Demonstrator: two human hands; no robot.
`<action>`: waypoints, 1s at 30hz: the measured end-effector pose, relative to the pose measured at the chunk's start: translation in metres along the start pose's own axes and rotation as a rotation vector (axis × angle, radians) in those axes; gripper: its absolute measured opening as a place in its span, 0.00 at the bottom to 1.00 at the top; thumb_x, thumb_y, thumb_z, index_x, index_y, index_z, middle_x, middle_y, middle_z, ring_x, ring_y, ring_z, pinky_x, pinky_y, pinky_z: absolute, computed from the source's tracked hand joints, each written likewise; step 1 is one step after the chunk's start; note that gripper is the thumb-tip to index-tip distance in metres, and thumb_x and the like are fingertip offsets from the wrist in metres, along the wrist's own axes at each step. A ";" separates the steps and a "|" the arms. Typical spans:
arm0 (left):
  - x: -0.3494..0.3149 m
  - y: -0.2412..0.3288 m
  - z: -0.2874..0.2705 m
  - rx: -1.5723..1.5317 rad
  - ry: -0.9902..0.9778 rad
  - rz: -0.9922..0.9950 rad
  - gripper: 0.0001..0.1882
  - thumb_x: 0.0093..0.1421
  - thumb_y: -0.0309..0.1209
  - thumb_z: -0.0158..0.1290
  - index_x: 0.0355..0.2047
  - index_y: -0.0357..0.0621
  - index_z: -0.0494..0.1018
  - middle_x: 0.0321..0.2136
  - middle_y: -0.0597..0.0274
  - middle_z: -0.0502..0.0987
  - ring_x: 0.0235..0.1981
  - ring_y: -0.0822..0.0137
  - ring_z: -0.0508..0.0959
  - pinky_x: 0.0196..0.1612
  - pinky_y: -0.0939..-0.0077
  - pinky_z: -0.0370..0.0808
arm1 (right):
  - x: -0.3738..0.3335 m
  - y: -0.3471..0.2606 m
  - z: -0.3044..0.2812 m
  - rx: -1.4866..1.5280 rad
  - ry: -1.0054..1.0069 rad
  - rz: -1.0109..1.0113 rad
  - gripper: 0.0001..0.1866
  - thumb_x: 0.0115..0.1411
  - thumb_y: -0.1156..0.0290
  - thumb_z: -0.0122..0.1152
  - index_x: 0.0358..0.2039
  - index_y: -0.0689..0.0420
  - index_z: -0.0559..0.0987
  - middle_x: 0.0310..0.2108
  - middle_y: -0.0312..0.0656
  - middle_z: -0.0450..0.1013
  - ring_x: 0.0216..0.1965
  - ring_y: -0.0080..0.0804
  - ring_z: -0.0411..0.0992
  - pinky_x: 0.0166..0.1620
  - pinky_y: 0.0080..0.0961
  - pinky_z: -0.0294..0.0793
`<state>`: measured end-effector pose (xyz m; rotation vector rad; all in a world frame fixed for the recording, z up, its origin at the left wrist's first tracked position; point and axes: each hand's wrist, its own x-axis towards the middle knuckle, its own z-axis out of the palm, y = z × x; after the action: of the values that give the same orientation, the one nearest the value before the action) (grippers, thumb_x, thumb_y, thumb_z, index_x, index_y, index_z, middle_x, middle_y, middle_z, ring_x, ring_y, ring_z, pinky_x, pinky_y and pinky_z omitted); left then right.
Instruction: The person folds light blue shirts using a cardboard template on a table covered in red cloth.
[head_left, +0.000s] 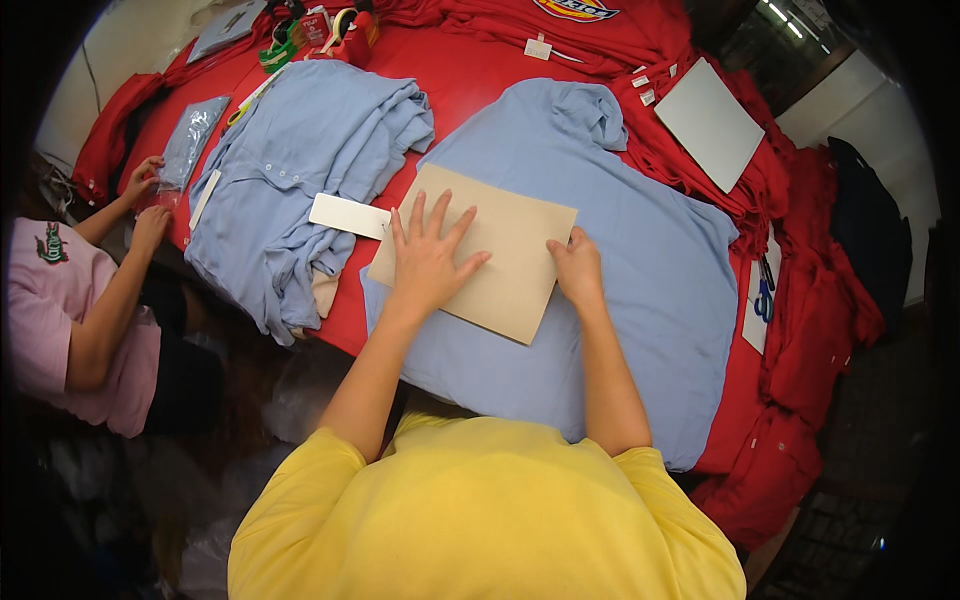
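A light blue shirt [650,300] lies spread over the red-covered table in front of me. On top of it rests a tan sheet of cardboard [512,262], turned slightly. My left hand [430,255] is flat on the cardboard's left part with its fingers spread. At the right edge, my right hand [577,268] pinches the cardboard between thumb and fingers. A white paper tag [345,214] reaches from the left up to the cardboard's edge, beside my left hand.
Folded light blue shirts [310,150] are heaped on the left. Tape dispensers [345,38] stand behind them. Red garments [800,250] line the right and far sides, with a white board [710,125] on top. Blue-handled scissors [764,298] lie right. A co-worker [80,310] handles a plastic-wrapped packet [190,140].
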<state>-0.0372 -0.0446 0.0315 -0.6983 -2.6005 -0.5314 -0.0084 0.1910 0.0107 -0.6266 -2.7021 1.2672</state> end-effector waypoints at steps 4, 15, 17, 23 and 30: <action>0.000 -0.003 0.034 0.048 -0.130 -0.124 0.37 0.53 0.62 0.52 0.61 0.65 0.65 0.66 0.59 0.56 0.69 0.49 0.48 0.63 0.27 0.36 | -0.015 -0.013 -0.024 0.168 -0.024 0.057 0.18 0.61 0.63 0.55 0.46 0.63 0.73 0.39 0.52 0.76 0.43 0.47 0.74 0.45 0.38 0.71; -0.001 0.003 0.034 0.078 -0.213 -0.174 0.37 0.55 0.59 0.52 0.63 0.65 0.63 0.67 0.59 0.55 0.69 0.49 0.48 0.62 0.28 0.36 | -0.071 0.141 -0.105 -0.781 0.550 0.200 0.29 0.63 0.55 0.52 0.63 0.49 0.64 0.67 0.48 0.53 0.68 0.51 0.47 0.65 0.60 0.40; 0.000 0.003 0.034 0.079 -0.195 -0.168 0.38 0.54 0.59 0.53 0.63 0.64 0.63 0.66 0.59 0.55 0.69 0.49 0.48 0.62 0.28 0.37 | -0.049 0.126 -0.100 -0.698 0.541 0.113 0.27 0.64 0.57 0.52 0.62 0.50 0.66 0.66 0.48 0.54 0.68 0.52 0.46 0.66 0.59 0.40; 0.002 -0.013 0.023 0.008 -0.253 -0.153 0.45 0.49 0.61 0.57 0.64 0.56 0.61 0.66 0.63 0.58 0.68 0.51 0.51 0.63 0.30 0.39 | 0.072 0.003 -0.051 -0.390 0.276 -0.588 0.20 0.62 0.74 0.52 0.56 0.57 0.71 0.63 0.51 0.59 0.66 0.55 0.51 0.65 0.44 0.53; 0.003 -0.015 0.019 -0.028 -0.161 -0.149 0.48 0.44 0.61 0.59 0.62 0.51 0.64 0.63 0.68 0.62 0.66 0.54 0.56 0.64 0.32 0.40 | 0.242 -0.057 0.000 -0.507 0.302 -0.627 0.23 0.58 0.72 0.58 0.56 0.55 0.72 0.56 0.48 0.66 0.57 0.51 0.63 0.58 0.44 0.62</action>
<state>-0.0533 -0.0471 0.0128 -0.5809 -2.8167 -0.5789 -0.2473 0.2551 0.0323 0.0277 -2.6229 0.3156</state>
